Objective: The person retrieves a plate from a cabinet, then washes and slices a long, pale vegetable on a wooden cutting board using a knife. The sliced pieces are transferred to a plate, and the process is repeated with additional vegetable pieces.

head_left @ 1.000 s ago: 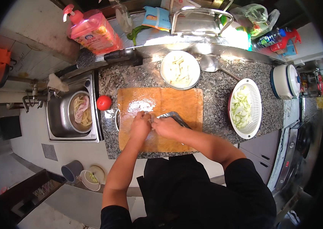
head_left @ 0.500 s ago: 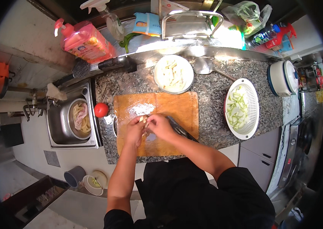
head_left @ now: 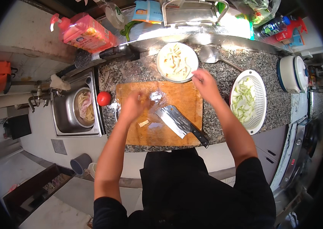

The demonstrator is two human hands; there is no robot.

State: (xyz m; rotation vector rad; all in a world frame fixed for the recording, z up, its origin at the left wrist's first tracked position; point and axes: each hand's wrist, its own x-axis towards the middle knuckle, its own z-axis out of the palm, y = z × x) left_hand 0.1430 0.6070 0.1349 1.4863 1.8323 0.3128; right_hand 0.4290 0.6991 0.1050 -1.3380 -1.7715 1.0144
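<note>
My left hand [head_left: 132, 108] hovers over the left part of the wooden cutting board [head_left: 131, 135]. Motion smears its fingers, so I cannot make out what they hold. At the rim of a bowl of pale strips [head_left: 177, 63] is my right hand [head_left: 206, 86], its fingers curled together; anything between them is hidden. On the board lies a cleaver [head_left: 176, 121], black handle pointing to the near right corner. A small pale piece [head_left: 144, 123] rests left of its blade, below my left hand.
A white colander [head_left: 261, 105] with green slices stands right of the board, a spatula [head_left: 210, 54] beyond it. Left are a tomato [head_left: 103, 98] and a sink [head_left: 59, 122] holding a metal bowl [head_left: 76, 108]. A pink pump bottle [head_left: 89, 34] and a rack [head_left: 195, 23] stand at the back.
My hands have parted from around a pale piece over the board. The right has moved up and right to the bowl, the left up and slightly left. The cleaver is now uncovered. The whole view has shifted.
</note>
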